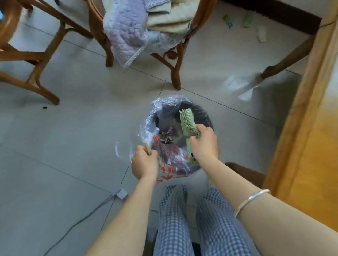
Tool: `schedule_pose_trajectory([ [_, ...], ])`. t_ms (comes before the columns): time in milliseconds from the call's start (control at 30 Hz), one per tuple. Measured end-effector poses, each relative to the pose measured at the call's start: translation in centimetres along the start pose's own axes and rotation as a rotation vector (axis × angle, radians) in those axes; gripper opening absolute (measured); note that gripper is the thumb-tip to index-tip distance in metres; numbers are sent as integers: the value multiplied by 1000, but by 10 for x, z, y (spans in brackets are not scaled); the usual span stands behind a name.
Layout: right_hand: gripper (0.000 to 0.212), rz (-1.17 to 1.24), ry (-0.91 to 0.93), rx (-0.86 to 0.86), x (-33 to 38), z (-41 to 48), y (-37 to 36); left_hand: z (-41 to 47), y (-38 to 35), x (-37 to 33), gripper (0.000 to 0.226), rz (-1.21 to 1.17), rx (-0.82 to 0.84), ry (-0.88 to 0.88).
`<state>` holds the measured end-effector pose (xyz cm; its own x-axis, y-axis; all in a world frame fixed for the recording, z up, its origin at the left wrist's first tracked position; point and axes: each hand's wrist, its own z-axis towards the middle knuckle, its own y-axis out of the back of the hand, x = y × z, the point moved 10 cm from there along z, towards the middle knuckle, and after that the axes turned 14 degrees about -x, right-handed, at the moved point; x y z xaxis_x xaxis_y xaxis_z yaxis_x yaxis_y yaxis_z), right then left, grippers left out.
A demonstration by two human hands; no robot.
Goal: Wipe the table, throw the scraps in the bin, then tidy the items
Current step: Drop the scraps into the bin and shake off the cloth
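Note:
A round bin point(203, 116) lined with a clear plastic bag point(163, 106) stands on the floor in front of my legs. Coloured scraps point(167, 136) lie inside it. My right hand point(203, 143) grips a folded green cloth point(188, 124) over the bin's opening; one end points up, the other hangs below my palm. My left hand point(144, 162) is at the bin's left rim, its fingers curled round a small pale object; I cannot tell what it is.
A wooden table point(322, 130) runs down the right edge. Two wooden chairs point(171, 54) stand beyond the bin, one draped with folded blankets point(138, 21). Paper scraps point(240, 86) lie on the floor tiles. A white charger and cable point(121, 194) lie at my left.

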<state>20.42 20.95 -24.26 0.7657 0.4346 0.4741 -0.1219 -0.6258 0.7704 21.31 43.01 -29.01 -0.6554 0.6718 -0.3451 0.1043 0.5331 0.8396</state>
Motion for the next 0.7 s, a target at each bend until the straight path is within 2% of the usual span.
schedule_pose_trajectory([
  [100, 39, -190, 47, 46, -15, 20, -48, 28, -40, 22, 9, 20, 13, 27],
  [267, 39, -358, 178, 106, -35, 46, -114, 57, -98, 41, 11, 28, 39, 38],
  [433, 40, -399, 255, 127, -52, 73, -164, 79, -151, 54, 14, -38, 51, 65],
  [567, 40, -438, 296, 132, -66, 93, -190, 95, -189, 61, 25, -96, 103, 97],
  [700, 38, -476, 330, 133, -83, 104, -205, 107, -222, 75, 6, -111, 149, 136],
])
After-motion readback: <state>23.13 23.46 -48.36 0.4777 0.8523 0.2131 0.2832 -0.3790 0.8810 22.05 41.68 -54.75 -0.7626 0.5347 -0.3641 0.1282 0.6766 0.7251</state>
